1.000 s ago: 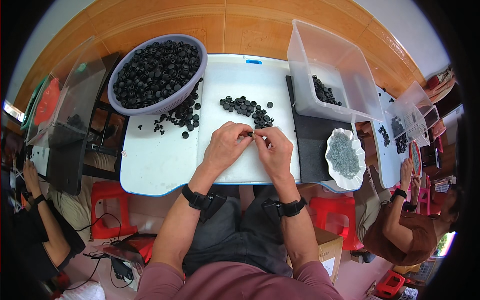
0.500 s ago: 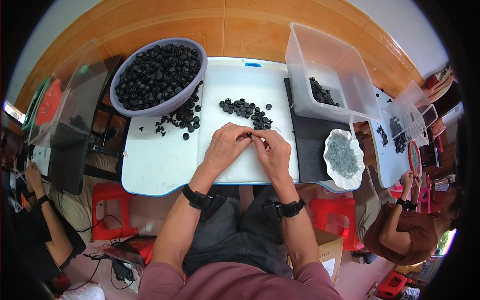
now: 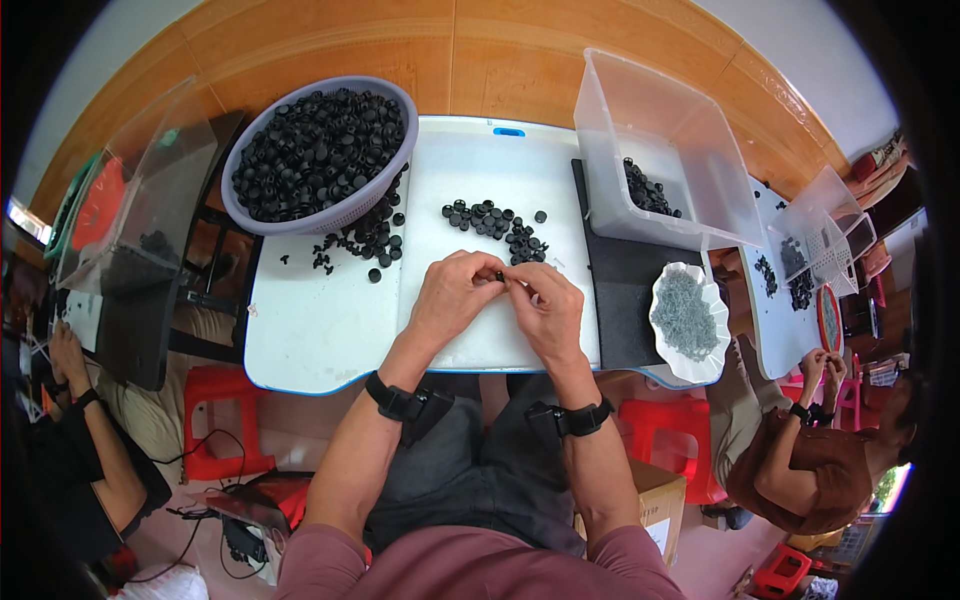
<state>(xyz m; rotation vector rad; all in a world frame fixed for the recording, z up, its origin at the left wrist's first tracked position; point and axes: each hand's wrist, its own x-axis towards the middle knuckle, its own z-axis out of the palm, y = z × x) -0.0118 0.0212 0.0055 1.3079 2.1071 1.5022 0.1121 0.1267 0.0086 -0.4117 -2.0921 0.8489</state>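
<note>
One small black cap (image 3: 500, 276) is pinched between the fingertips of both hands, left hand (image 3: 455, 297) and right hand (image 3: 545, 308) meeting over the near white board (image 3: 330, 320), loose caps (image 3: 490, 220) lying just beyond.

Looks like a small workshop for putting little parts together by hand. On the white bench (image 3: 330, 330), a purple basket (image 3: 320, 160) heaped with small black round parts, more of them loose in a pile (image 3: 495, 222), a clear plastic bin (image 3: 665, 150), a white dish (image 3: 688, 322) full of tiny grey bits. Around it, low red plastic stools (image 3: 215, 400), a wooden floor (image 3: 500, 60), and other workers with bins of the same parts on both sides.
</note>
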